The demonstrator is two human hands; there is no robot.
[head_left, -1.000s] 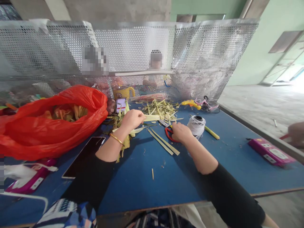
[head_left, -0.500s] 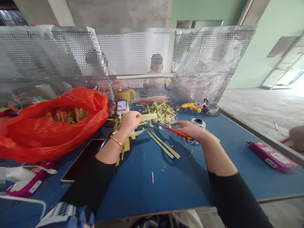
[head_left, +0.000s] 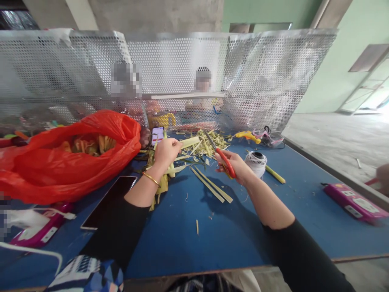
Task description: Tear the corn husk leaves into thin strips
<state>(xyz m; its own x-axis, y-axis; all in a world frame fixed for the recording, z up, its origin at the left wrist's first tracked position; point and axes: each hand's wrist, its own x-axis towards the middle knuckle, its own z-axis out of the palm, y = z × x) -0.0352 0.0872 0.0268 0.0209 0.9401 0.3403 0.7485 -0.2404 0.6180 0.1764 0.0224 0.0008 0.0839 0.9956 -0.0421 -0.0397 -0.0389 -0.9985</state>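
A perforated metal screen starts at the upper left, behind the blue table. A red plastic bag sprawls at left. Near centre, the left hand has its grip pinched on a pale leaf strip; right of centre, the right hand's grip clamps red-handled scissors. Farther right, concrete floor meets a green wall.

No lettering is legible; the marks on the purple case are blurred.
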